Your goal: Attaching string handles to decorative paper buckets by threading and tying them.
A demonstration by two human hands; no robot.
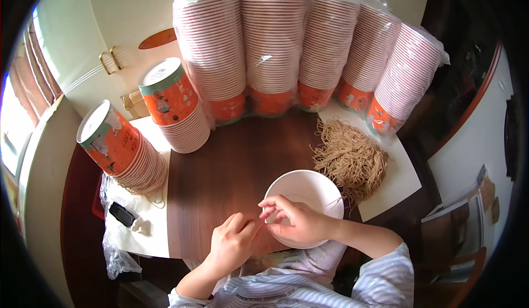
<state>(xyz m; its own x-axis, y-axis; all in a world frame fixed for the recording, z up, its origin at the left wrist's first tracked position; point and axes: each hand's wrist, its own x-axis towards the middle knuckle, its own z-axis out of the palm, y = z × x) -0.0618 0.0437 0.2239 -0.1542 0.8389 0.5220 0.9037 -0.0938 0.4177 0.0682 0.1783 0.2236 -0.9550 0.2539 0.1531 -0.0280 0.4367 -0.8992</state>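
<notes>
A white paper bucket [302, 182] stands at the table's near edge, its round white inside facing up. My right hand [295, 220] reaches over it from the right, its fingertips pinched together at the bucket's left rim. Just left of that rim is my left hand [234, 242], fingers curled and closed, its tips almost meeting those of the right hand. What the fingertips hold is too small to make out. A thin cord end [334, 202] shows against the bucket's inside wall. Behind and to the right lies a loose heap of tan cords [352, 156].
Tall stacks of orange-and-white paper buckets [273, 43] in clear plastic line the far edge. Two upside-down stacks stand at the left, a nearer one [118, 142] with cords hanging from it and a farther one [171, 101]. A black object [122, 215] lies on plastic wrap at left.
</notes>
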